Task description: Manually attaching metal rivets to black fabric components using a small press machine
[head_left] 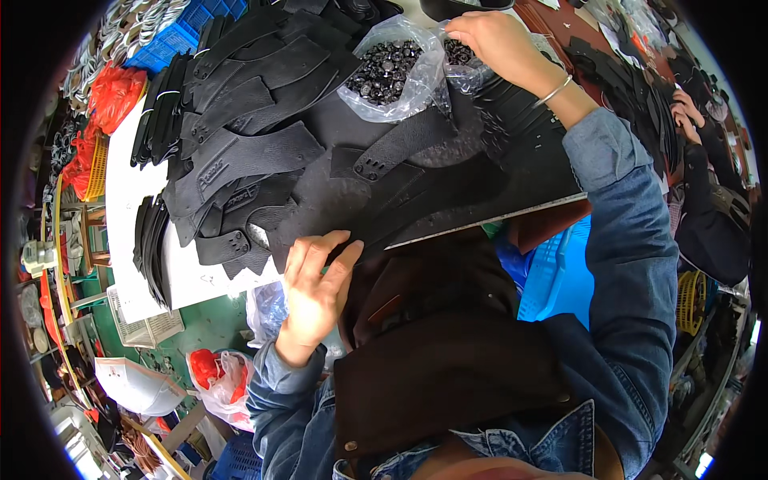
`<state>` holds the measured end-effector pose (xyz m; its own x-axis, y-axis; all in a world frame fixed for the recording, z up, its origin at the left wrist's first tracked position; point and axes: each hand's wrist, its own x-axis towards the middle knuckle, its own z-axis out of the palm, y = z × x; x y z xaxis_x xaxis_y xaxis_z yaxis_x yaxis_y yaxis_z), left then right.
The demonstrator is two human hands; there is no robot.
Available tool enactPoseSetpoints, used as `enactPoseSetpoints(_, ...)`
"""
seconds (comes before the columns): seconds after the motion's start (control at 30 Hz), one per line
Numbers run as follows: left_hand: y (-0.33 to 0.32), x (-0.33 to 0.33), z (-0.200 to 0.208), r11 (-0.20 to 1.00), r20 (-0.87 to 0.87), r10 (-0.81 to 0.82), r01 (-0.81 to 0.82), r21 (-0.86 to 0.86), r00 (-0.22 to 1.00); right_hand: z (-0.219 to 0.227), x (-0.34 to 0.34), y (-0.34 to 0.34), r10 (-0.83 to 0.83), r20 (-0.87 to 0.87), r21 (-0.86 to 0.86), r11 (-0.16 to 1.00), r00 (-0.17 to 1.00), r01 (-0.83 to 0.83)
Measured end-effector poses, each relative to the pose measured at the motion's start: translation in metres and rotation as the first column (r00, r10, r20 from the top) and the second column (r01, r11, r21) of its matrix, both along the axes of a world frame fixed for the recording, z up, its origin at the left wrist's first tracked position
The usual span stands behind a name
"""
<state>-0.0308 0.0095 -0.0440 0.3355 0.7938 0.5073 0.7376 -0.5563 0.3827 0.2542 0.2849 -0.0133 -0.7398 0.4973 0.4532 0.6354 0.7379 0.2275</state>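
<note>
At the small bag (470, 78) just right of the large bag (434, 76), the right hand (506, 52), fingertips bunched, seems to be picking, calling for a fine pinch; nearside of the large bag, the left hand (314, 286) curls loosely, neither grip's contents discernible.

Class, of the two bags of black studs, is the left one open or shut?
Open: the left bag gapes, with black studs showing inside.
</note>
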Motion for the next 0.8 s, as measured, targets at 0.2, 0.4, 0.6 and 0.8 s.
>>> enactPoseSetpoints(0.2,-0.001,0.002,0.003,0.999,0.046,-0.001,0.002,-0.033,0.999,0.022,-0.012,-0.012,-0.093,-0.198,-0.390,0.921,0.976,0.009)
enactPoseSetpoints(0.4,-0.006,0.005,0.015,0.990,0.146,0.028,-0.007,-0.142,0.989,0.030,-0.016,-0.015,-0.120,-0.445,-0.528,0.835,0.887,-0.152)
enactPoseSetpoints(0.6,-0.005,0.008,0.019,0.983,0.217,0.107,-0.071,-0.167,0.970,0.030,-0.009,-0.025,-0.086,-0.432,-0.720,0.632,0.898,-0.286)
enactPoseSetpoints(0.8,0.001,0.007,0.024,0.962,0.357,0.182,-0.092,-0.256,0.916,0.050,-0.039,-0.101,-0.270,-0.548,-0.781,0.506,0.792,-0.368)
